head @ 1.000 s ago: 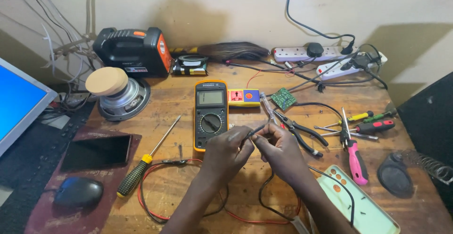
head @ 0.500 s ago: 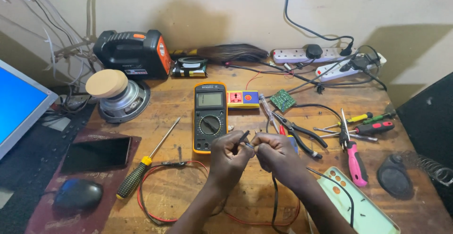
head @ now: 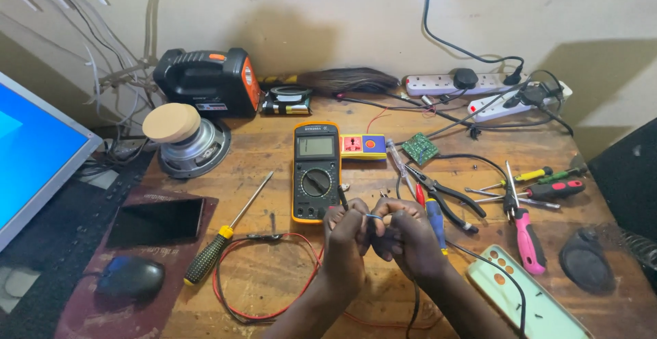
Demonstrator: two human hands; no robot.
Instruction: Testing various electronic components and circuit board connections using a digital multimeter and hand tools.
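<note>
Yellow multimeter (head: 315, 172) sits mid-counter (head: 274, 277) with a small yellow-and-blue socket block (head: 363, 146) just to its right. Both hands, left hand (head: 344, 243) and right hand (head: 405, 235), are knuckle to knuckle, each grip pinched tight on a thin bluish wire (head: 373, 216) just below the meter.

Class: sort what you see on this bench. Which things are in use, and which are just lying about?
In use:
left hand
right hand
thin blue wire

Lying about:
yellow digital multimeter
yellow-handled screwdriver
pink-handled cutter
black computer mouse
</note>
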